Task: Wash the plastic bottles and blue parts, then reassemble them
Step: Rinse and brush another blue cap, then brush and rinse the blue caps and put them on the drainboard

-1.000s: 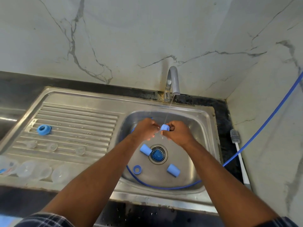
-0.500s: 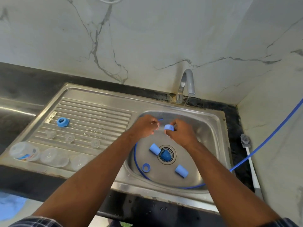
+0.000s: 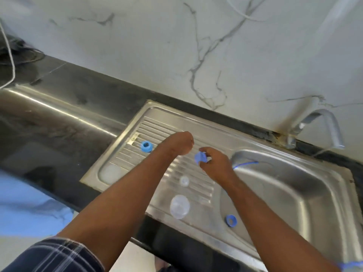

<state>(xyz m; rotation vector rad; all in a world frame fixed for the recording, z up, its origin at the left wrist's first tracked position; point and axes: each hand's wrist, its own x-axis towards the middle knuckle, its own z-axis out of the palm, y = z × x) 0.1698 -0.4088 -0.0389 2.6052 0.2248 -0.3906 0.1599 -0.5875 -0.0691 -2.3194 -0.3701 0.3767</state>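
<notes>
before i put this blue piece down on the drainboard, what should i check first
1. Right hand pinches the blue part firmly: ok.
2. Hands are over the drainboard, not the basin: ok.
3. Bare ribs to set it on, beside the drainboard ring: ok.
4. Left hand free to help: cannot tell, its fingers are curled and what they hold is hidden.
5. All blue parts out of the basin: not ok, the basin ring lies by its near wall.
6. Tap turned off: cannot tell, too blurred.
</notes>
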